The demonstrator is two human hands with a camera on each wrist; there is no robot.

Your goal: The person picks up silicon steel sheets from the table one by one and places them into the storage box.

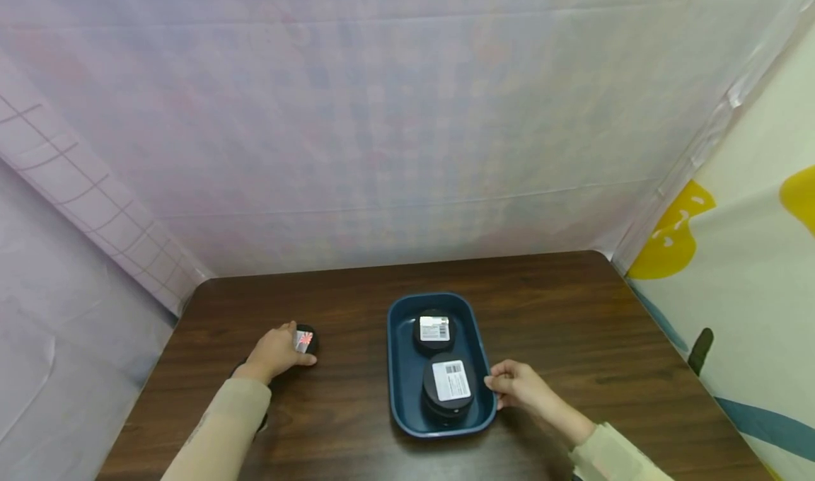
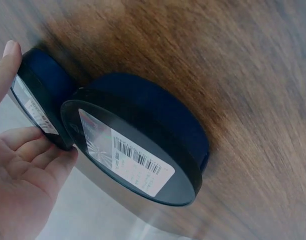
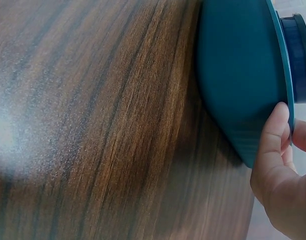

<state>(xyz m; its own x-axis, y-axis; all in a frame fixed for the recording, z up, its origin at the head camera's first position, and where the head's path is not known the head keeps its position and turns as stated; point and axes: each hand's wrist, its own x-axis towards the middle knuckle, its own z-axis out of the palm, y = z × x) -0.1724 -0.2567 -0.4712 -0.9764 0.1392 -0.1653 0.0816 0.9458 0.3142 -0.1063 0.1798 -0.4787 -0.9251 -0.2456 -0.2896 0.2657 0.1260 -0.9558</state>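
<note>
Gripping a round black tin (image 1: 305,339) near the desk's (image 1: 573,311) left edge, left hand (image 1: 275,354) fingers curl round its rigid, likely slippery rim; right hand (image 1: 518,385) pinches the tray (image 1: 397,368) rim.

Sleeves: I wear long, pale beige fabric sleeves on both arms, ending at my wrists.
Left hand (image 1: 275,354): bare, no glove or ring.
Right hand (image 1: 521,385): bare too; short, unpainted nails on my fingers (image 3: 274,131).
</note>
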